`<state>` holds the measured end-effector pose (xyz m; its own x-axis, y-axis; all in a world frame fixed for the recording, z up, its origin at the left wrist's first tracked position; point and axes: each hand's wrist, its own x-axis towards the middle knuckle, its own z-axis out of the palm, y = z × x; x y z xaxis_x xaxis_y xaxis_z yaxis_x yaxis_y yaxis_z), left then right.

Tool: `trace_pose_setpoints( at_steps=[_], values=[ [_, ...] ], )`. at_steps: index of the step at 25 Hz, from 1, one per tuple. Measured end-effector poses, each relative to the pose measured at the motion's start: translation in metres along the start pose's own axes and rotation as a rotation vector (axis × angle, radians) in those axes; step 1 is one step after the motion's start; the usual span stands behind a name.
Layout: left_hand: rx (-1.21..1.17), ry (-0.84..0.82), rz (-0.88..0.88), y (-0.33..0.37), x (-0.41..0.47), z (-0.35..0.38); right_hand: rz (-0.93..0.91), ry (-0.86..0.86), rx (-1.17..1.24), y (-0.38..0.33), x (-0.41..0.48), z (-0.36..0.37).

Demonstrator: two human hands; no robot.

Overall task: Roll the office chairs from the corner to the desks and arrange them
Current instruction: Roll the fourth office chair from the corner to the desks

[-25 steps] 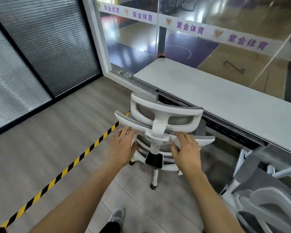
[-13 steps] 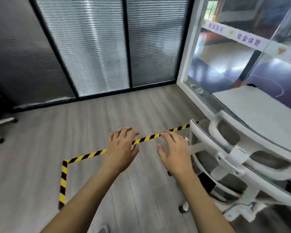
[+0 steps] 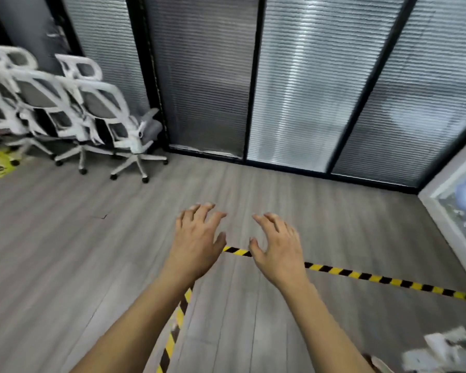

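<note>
Fetch step. Left hand (image 3: 197,239) and right hand (image 3: 279,247) hover empty, fingers spread and loosely bent. Office chairs (image 3: 97,114) stand clustered well ahead-left of the left hand; the next move likely requires approaching and gripping the nearest.

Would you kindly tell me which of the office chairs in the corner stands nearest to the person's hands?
The rightmost chair, next to the black window frame; the other chairs are nested behind it, farther left, farther from the left hand.
</note>
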<state>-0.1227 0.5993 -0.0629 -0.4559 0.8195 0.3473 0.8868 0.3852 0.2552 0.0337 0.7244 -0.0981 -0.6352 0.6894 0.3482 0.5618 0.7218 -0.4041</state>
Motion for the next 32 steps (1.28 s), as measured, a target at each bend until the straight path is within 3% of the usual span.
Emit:
trace_pose_setpoints(
  at_steps=[10, 21, 27, 32],
  values=[
    [0.067, 0.040, -0.313, -0.282, 0.036, -0.036, -0.234, -0.197, 0.095, -0.206, 0.167, 0.185],
    [0.124, 0.041, -0.502, -0.575, 0.187, -0.066, -0.336, -0.280, 0.205, -0.392, 0.421, 0.381],
    [0.147, 0.100, -0.511, -0.754, 0.277, -0.074, -0.376, -0.269, 0.208, -0.497, 0.554, 0.487],
    [0.117, 0.070, -0.449, -0.913, 0.363, -0.087, -0.275, -0.230, 0.198, -0.584, 0.656, 0.572]
  ],
)
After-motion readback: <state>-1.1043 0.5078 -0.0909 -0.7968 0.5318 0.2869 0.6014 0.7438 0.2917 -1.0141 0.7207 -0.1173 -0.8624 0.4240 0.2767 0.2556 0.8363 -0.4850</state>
